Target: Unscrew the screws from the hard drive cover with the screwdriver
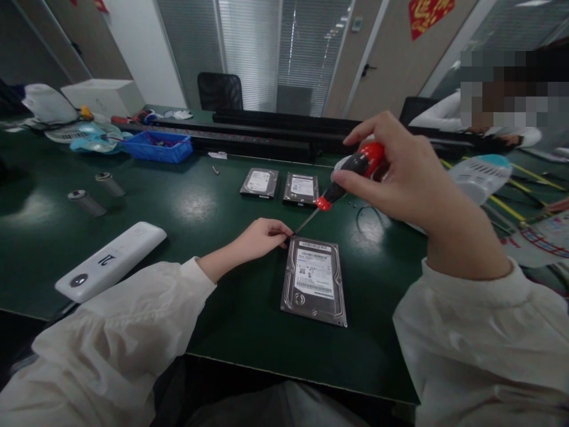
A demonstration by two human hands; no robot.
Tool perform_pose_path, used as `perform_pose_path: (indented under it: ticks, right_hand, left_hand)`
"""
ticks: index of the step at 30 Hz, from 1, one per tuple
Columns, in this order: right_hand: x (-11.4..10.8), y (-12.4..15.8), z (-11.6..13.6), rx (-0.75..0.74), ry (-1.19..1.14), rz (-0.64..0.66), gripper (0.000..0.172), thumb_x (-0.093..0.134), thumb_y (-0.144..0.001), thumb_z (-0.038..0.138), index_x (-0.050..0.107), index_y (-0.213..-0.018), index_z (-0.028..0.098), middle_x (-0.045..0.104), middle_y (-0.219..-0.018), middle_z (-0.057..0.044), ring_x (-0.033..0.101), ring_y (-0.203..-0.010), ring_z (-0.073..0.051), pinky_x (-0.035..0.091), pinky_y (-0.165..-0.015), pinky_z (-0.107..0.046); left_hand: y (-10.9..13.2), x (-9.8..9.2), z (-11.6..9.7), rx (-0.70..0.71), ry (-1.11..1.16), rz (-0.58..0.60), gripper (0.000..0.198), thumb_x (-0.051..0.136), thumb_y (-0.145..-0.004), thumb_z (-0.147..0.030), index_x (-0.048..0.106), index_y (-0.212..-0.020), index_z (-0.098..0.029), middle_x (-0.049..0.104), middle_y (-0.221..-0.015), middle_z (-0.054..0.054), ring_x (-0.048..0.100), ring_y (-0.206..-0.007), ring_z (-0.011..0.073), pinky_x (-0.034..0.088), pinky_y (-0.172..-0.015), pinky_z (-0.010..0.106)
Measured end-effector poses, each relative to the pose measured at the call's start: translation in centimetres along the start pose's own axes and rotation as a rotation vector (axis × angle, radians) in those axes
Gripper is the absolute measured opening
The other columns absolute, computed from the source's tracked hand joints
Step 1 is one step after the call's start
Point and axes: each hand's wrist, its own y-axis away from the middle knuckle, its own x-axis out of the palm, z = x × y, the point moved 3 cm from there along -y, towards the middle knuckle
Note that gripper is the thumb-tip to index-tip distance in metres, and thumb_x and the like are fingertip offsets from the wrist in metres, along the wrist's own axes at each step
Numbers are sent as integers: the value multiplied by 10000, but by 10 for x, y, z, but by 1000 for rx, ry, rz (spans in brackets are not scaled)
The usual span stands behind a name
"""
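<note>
A silver hard drive (pixel 315 280) with a white label lies flat on the green table in front of me. My right hand (pixel 395 172) is wrapped round the red and black handle of a screwdriver (pixel 351 173), whose tip slants down to the drive's far left corner. My left hand (pixel 262 236) rests at that same corner, fingers pinched together by the screwdriver tip; what they pinch is too small to make out.
Two more hard drives (pixel 259 182) (pixel 301 188) lie farther back. A white device (pixel 111 260) lies at left, near two small metal cylinders (pixel 87 202). A blue bin (pixel 156 146) stands at back left. Another person (pixel 489 112) sits at the right.
</note>
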Motion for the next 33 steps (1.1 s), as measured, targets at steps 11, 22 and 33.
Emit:
perform_pose_path:
  ticks: [11,22,33]
  right_hand:
    - [-1,0,-6,-26,-21,61,338,641,-924,352,582,-1247,271,679,-1080,-59,633,-830,-230,533,-762,-423]
    - [-2,-2,-4,-18,-54,73,448,637,-882,383,598,-1309,253,676,-1073,-85,621,-826,-263,507,-780,-447]
    - [2,-2,-9,13,-43,15,409,705,-889,349,582,-1267,254,673,-1012,-50,637,-821,-237,526,-745,-409]
  left_hand:
    - [-1,1,-2,-21,22,-17,211,619,-974,-26,793,-985,-146,815,-1034,57,768,-892,149,646,-904,344]
    - [-1,1,-1,-9,24,-9,210,627,-981,-27,801,-1008,-141,814,-1036,57,769,-906,155,640,-899,348]
    - [-2,0,4,-6,-1,-5,195,632,-992,-56,802,-1040,-140,816,-1072,69,776,-933,171,639,-917,373]
